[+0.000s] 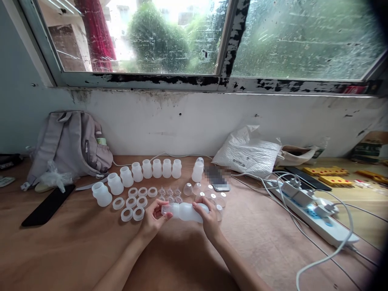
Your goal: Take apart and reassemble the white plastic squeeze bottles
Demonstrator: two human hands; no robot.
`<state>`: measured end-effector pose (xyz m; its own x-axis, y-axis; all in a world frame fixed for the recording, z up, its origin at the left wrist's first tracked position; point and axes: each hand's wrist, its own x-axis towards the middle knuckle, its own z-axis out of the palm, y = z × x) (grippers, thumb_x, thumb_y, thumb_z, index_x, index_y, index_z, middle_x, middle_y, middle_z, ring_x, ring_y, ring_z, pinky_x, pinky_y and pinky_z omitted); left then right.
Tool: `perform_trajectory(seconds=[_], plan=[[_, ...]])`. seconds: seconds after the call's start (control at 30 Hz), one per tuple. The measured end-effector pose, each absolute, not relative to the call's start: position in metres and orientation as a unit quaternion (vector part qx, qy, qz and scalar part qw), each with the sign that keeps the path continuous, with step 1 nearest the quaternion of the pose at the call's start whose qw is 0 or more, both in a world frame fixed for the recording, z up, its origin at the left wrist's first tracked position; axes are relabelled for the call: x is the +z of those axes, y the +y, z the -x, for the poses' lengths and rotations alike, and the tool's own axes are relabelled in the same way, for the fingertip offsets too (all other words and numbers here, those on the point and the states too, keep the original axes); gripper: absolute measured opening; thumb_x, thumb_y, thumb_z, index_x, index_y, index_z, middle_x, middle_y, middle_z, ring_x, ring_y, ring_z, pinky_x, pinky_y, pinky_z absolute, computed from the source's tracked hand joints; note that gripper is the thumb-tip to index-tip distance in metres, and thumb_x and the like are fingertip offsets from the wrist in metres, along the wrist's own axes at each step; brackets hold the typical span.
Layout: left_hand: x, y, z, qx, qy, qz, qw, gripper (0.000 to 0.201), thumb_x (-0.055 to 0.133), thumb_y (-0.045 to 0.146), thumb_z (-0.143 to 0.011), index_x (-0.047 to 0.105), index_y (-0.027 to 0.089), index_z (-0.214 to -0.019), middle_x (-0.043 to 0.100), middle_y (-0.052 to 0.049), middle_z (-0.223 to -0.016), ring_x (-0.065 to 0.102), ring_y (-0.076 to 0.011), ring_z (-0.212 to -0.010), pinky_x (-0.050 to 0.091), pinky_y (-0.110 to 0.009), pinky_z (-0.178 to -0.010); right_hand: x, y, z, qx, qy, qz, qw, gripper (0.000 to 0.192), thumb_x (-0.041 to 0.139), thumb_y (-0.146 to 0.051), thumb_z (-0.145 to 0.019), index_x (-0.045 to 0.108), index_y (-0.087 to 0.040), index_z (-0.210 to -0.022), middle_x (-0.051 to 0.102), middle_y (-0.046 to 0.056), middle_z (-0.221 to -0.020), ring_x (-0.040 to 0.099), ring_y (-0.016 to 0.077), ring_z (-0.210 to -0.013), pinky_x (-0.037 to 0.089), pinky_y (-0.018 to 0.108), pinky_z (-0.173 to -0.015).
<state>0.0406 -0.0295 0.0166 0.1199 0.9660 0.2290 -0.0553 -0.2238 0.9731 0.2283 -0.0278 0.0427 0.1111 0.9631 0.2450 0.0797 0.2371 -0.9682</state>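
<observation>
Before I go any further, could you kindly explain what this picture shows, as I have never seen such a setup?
Of course. There is no machine here: the left hand and right hand are a person's own, and bare. The single picture comes from a camera worn on that person's head, looking forward and down.

Both hands hold a translucent baby bottle on its side, the left at its clear-capped end, the right around the other.

On the wooden table beyond stand eight open bottles in a curved row and one capped bottle. Nearer lie screw rings, clear nipples and domed caps. A backpack sits at the left, a power strip at the right.
</observation>
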Motion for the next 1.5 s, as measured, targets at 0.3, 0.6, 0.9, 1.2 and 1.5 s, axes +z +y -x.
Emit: perform_trajectory(seconds=[0.3,0.6,0.9,1.2,1.5], plan=[[0.023,-0.033,-0.047,0.540,0.385,-0.567,0.488,0.032,0.066,0.031,-0.065,0.054,0.015,-0.090,0.062,-0.006,-0.081,0.058,-0.0175,-0.076,0.046,-0.028,-0.071,0.035,-0.031,-0.226,0.381,-0.530,0.478,0.589,0.024,0.054,-0.035,-0.072,0.044,-0.020,-0.056,0.042,-0.003,-0.055,0.039,0.0121,-0.053,0.032,0.023,-0.047],[0.043,-0.039,-0.045,0.602,0.372,-0.448,0.546,0.048,0.056,0.040,-0.073,0.045,0.019,-0.115,0.061,-0.006,-0.093,0.058,-0.0117,-0.066,0.045,-0.023,-0.060,0.028,-0.058,-0.191,0.489,-0.578,0.410,0.508,0.019,0.053,-0.039,-0.076,0.052,-0.020,-0.079,0.054,-0.001,-0.069,0.049,0.0130,-0.062,0.039,0.022,-0.053],[0.050,-0.042,-0.044,0.588,0.359,-0.469,0.552,0.052,0.055,0.044,-0.073,0.039,0.022,-0.117,0.060,-0.009,-0.103,0.061,-0.0183,-0.080,0.048,-0.029,-0.067,0.041,-0.054,-0.187,0.450,-0.644,0.379,0.488,0.035,0.054,-0.034,-0.076,0.048,-0.023,-0.109,0.056,0.004,-0.090,0.054,0.0142,-0.070,0.047,0.027,-0.061],[0.051,-0.042,-0.038,0.548,0.324,-0.537,0.554,0.048,0.054,0.039,-0.076,0.039,0.020,-0.118,0.051,-0.014,-0.117,0.049,-0.0245,-0.107,0.043,-0.035,-0.085,0.088,-0.041,-0.195,0.260,-0.759,0.381,0.459,0.018,0.056,-0.031,-0.075,0.061,-0.025,-0.091,0.057,0.005,-0.085,0.052,0.0185,-0.075,0.042,0.029,-0.061],[0.055,-0.040,-0.031,0.532,0.316,-0.579,0.531,0.052,0.055,0.039,-0.075,0.040,0.020,-0.121,0.052,-0.014,-0.118,0.048,-0.0254,-0.108,0.043,-0.035,-0.083,0.100,-0.037,-0.188,0.243,-0.806,0.370,0.394,0.023,0.059,-0.034,-0.073,0.061,-0.027,-0.095,0.060,0.003,-0.080,0.053,0.0172,-0.071,0.041,0.028,-0.059]])
